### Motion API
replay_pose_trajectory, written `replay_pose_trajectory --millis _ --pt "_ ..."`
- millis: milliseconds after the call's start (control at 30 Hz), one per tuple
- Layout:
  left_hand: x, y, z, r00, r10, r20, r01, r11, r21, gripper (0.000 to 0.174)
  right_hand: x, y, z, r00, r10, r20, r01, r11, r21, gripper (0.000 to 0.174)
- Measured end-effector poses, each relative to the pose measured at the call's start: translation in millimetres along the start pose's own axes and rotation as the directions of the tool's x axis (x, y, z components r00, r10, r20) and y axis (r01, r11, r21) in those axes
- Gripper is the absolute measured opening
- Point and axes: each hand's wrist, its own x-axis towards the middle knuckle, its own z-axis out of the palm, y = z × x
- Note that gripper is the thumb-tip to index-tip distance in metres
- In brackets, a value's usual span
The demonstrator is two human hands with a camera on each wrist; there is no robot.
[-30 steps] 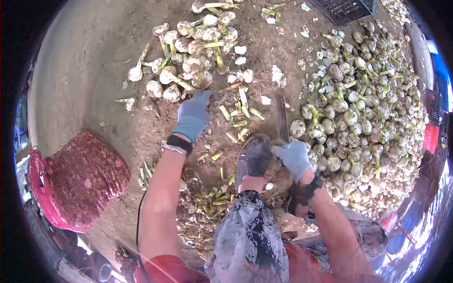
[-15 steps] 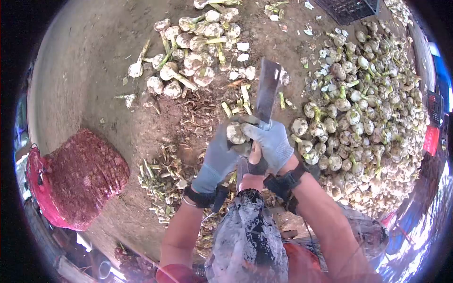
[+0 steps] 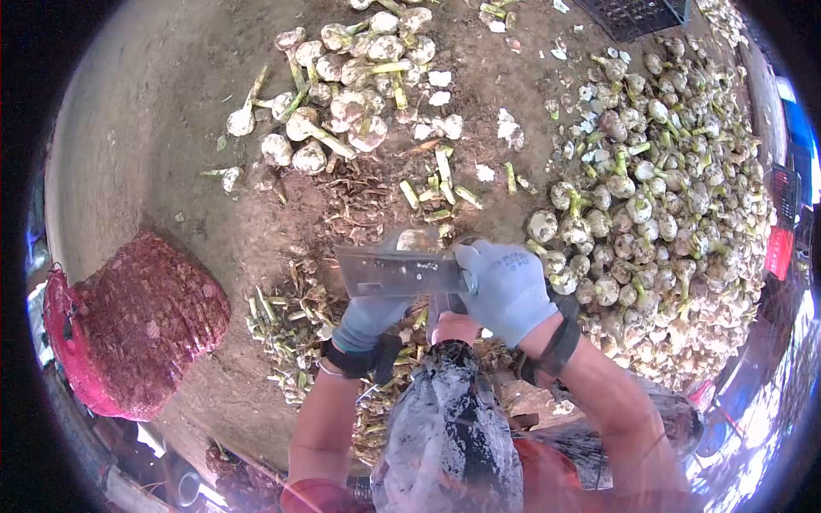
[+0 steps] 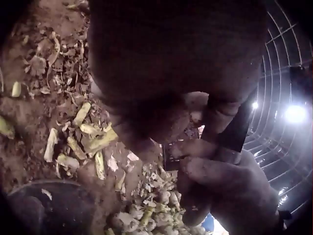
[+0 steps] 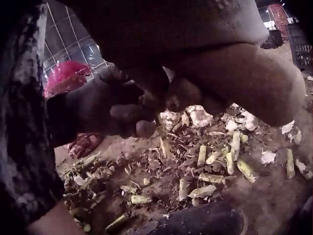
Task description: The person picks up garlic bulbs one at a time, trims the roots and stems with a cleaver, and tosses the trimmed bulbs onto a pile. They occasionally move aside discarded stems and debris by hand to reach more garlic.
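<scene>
In the head view my gloved right hand (image 3: 506, 286) grips a cleaver (image 3: 393, 275), its broad blade pointing left. My gloved left hand (image 3: 374, 318) is behind the blade, partly hidden by it. A garlic bulb (image 3: 416, 240) in the left hand's hold shows just past the blade's far edge. Both wrist views are dark; the left wrist view shows fingers of the other hand (image 4: 225, 181) close by. On the ground ahead lies a loose pile of garlic with stalks (image 3: 349, 107), and cut stalk pieces (image 3: 444, 175) are scattered nearer the hands.
A large heap of garlic bulbs (image 3: 654, 214) spreads on the right. On the left stands a filled red net sack (image 3: 158, 321). A black crate (image 3: 637, 21) is at the top right. Stalk trimmings (image 3: 295, 329) and dry leaves cover the ground around the feet.
My left hand has come back from the garlic pile with a bulb to meet the right hand. The cleaver has risen from beside the foot and swung from pointing away to pointing left.
</scene>
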Motion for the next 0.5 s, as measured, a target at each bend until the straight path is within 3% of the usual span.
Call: replay_pose_trajectory --millis 33,67,100,167,200,233,267,300,333,367,400,433,500 --pt "3.4 10.4 6.6 0.998 -0.052 -0.018 0.055 0.95 0.308 0.073 -0.3 -5.3 -9.6 0.999 0.013 0.035 -0.015 0.998 0.053 0.033" --pt "4.6 16.8 8.6 0.994 -0.097 -0.052 0.109 0.805 0.583 0.071 -0.9 -8.1 -14.4 0.997 0.025 0.071 -0.032 0.994 0.105 0.033" --pt "2.8 18.0 3.8 0.993 -0.101 -0.054 0.113 0.806 0.581 0.071 -2.3 -5.7 -10.6 0.997 0.028 0.075 -0.036 0.994 0.106 0.033" --pt "3.9 21.4 0.3 0.975 0.027 0.221 -0.215 0.368 0.905 0.068 -2.7 7.9 1.2 0.999 0.028 0.036 -0.033 0.988 0.151 0.035" --pt "3.9 24.5 6.8 0.974 0.029 0.227 -0.221 0.368 0.903 0.068 -0.2 17.6 3.2 0.999 0.028 0.032 -0.032 0.989 0.146 0.035" --pt "5.8 34.5 28.8 0.998 -0.052 0.021 0.002 0.406 0.914 0.068 3.4 29.2 5.4 0.951 0.27 0.15 -0.286 0.953 0.099 0.034" --pt "7.5 37.8 40.7 0.972 -0.146 -0.182 0.228 0.423 0.877 0.068 3.0 38.2 10.1 0.829 0.499 0.253 -0.521 0.853 0.026 0.033" --pt "8.7 34.0 39.6 0.969 -0.153 -0.193 0.24 0.423 0.874 0.068 -3.0 43.3 19.8 0.825 0.499 0.265 -0.524 0.851 0.027 0.033" --pt "13.8 30.7 36.3 0.984 -0.127 -0.123 0.163 0.396 0.903 0.071 -4.9 42.8 24.2 0.848 0.435 0.301 -0.529 0.696 0.485 0.034" --pt "19.0 26.6 35.2 0.993 -0.109 -0.04 0.078 0.369 0.926 0.073 -9.5 42.1 25.0 0.877 0.378 0.297 -0.436 0.365 0.823 0.035" --pt "24.2 23.6 35.5 0.991 -0.121 0.062 -0.019 0.331 0.943 0.074 -14.3 34.9 27.0 0.846 0.39 0.364 -0.43 0.095 0.898 0.032" --pt "26.9 19.3 40.8 0.99 -0.122 0.067 -0.023 0.331 0.943 0.074 -12.3 32.4 28.1 0.847 0.392 0.36 -0.427 0.096 0.899 0.032" --pt "28.6 12.3 51.1 0.991 -0.04 0.127 -0.122 0.093 0.988 0.074 -7.4 27.5 32.4 0.835 0.352 0.422 -0.391 -0.161 0.906 0.032"
